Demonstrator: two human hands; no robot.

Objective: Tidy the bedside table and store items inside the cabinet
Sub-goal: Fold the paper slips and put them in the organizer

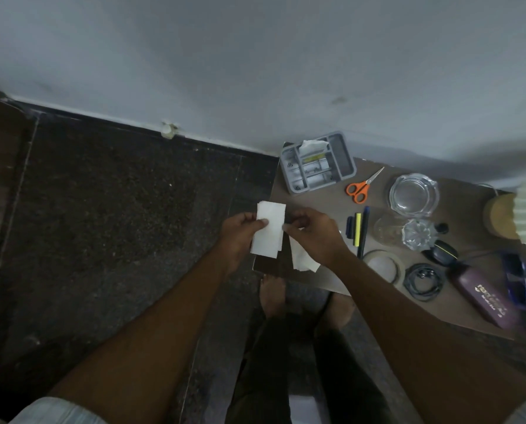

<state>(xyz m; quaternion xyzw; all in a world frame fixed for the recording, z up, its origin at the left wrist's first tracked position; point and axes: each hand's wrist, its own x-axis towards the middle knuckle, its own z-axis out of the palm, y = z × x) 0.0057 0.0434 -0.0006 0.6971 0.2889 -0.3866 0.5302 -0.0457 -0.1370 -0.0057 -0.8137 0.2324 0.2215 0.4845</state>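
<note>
A folded white tissue (268, 229) is held upright over the left edge of the brown bedside table (326, 209). My left hand (240, 237) pinches its left side between thumb and fingers. My right hand (313, 237) pinches its right edge, and a second loose white tissue (301, 260) hangs below that hand. A dark flat thing (271, 264) lies under the tissues at the table's corner; I cannot tell what it is.
On the table: a grey organiser tray (316, 163) with a tissue in it, orange scissors (361, 186), pens and a yellow marker (359, 231), glass dishes (414, 194), a coiled black cable (423, 281), a maroon case (485, 296), a lamp (512, 215). Dark floor lies to the left.
</note>
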